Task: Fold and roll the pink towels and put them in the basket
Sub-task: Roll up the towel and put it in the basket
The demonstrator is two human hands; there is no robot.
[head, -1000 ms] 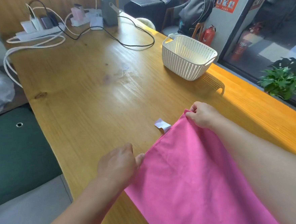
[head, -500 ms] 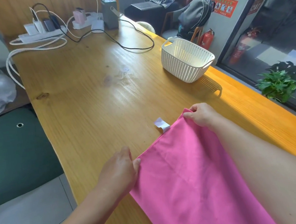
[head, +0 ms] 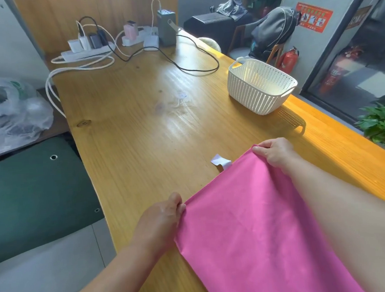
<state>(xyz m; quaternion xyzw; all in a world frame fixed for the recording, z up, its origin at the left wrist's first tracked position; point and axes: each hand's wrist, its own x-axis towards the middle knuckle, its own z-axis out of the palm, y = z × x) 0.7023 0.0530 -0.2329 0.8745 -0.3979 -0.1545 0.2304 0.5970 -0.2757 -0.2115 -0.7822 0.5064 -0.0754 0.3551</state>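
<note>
- Pink towel [head: 256, 230] spread flat on near end of wooden worktop [head: 140, 126], far edge held at both corners.
- Left hand [head: 160, 218] at near-left corner, fingers closed, pinching towel edge.
- Right hand [head: 276, 153] at far-right corner, fingers curled shut over towel corner.
- Far edge of towel slightly lifted and taut between the two hands.
- White care tag [head: 221, 162] sticking out from far edge, lying on worktop between hands, nearer the right one.
- White perforated plastic basket [head: 260, 88] upright on right side of worktop, well apart from towel, nothing seen inside.
- Power strips with chargers [head: 89, 47] and cables at far end.
- Clear plastic bag [head: 9, 115] off worktop at left.
</note>
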